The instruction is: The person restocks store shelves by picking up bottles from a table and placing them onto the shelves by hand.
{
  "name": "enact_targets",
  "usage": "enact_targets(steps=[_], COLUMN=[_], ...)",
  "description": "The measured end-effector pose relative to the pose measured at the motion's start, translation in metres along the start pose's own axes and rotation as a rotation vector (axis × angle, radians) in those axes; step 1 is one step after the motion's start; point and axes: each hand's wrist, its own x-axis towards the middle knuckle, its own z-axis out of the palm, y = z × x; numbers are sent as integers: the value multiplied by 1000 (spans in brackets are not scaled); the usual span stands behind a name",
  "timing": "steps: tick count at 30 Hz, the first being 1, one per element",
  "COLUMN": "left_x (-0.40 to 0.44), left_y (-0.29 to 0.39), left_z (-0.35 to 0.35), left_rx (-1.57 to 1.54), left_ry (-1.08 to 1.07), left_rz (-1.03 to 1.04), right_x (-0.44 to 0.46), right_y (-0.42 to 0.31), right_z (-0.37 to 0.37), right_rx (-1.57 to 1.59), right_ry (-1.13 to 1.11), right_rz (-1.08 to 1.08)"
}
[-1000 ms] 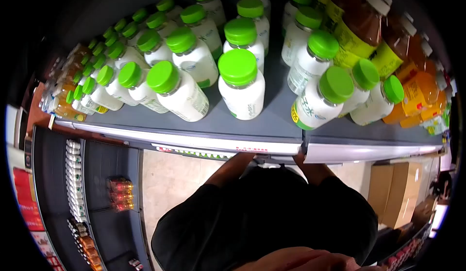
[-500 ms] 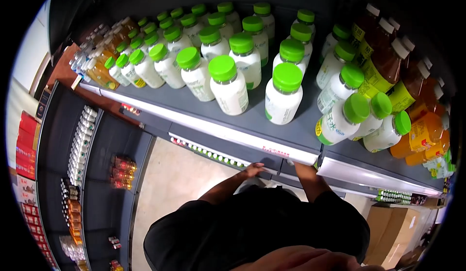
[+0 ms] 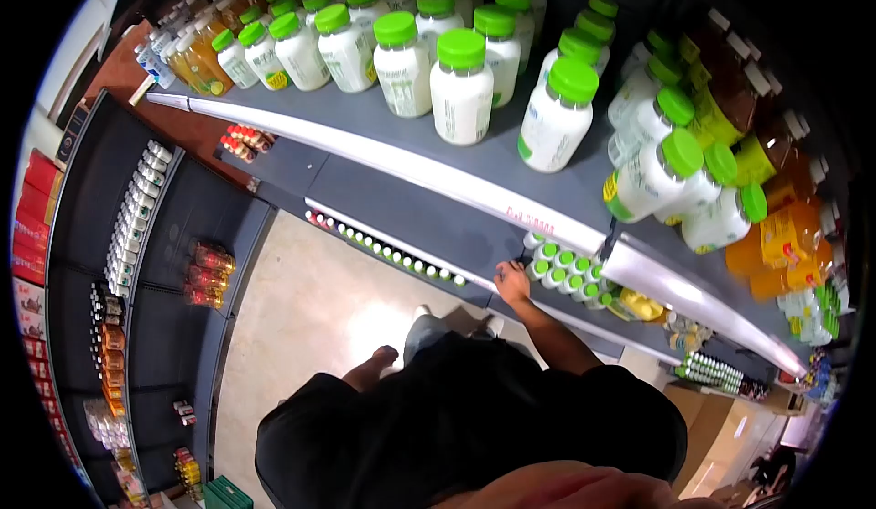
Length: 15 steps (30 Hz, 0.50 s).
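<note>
My right hand (image 3: 513, 281) is at the front edge of a lower shelf (image 3: 401, 217), just left of a group of green-capped white bottles (image 3: 568, 272). Its fingers are loosely bent and slightly apart, with nothing visible in them. Out over the floor, near my body, hangs my left hand (image 3: 383, 357); its fingers are too small and dark to make out. Above both hands, rows of larger white bottles with green caps (image 3: 461, 94) stand on the upper shelf (image 3: 365, 126).
Bottles of orange drink (image 3: 780, 244) stand at the upper shelf's right. A side shelf unit (image 3: 173, 235) with packs and bottles is on the left. Cardboard boxes (image 3: 721, 436) sit at the lower right. The upper shelf's white front edge (image 3: 438, 176) juts out above the lower shelf.
The view has shifted, showing more of the lower shelf and its bottles. My left hand has come away from the shelf towards my body. My right hand now shows at the lower shelf's edge.
</note>
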Motion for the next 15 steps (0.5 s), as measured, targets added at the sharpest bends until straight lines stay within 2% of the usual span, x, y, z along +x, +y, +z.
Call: enact_targets(steps=[3, 5, 6, 7, 8, 9, 10, 11, 12, 13, 14, 15], left_x=[-15, -11, -3, 6, 15, 30, 46, 50, 73, 82, 84, 80], left_y=[-23, -21, -16, -3, 5, 12, 23, 30, 29, 38, 46, 53], left_z=[-9, -14, -17, -21, -24, -28, -36, -52, -59, -65, -77, -86], left_rx=[369, 611, 741, 879, 1005, 1076, 1055, 608, 71, -118, -788, -386], left_ry=[-233, -369, -433, -480, -514, -515, -472, -414, -346, -192, -400, -67], left_rz=[-8, 23, 57, 97, 144, 208, 262, 392, 346, 454, 510, 631], right_x=[-76, -153, -187, -188, -246, -253, -270, -312, -330, -341, -354, -372], right_y=[25, 91, 139, 133, 177, 119, 117, 198, 199, 189, 185, 190], right_z=[16, 65, 95, 73, 69, 33, 26, 98, 87, 84, 86, 100], right_rx=[83, -49, -28, 97, 1022, 498, 456, -216, -79, 0, 54, 112], right_ry=[-225, -267, -482, -889, -706, -544, -570, -1043, -1031, -1014, -1014, -1025], right_rz=[113, 253, 484, 1055, 1344, 1347, 1255, 822, 806, 738, 648, 547])
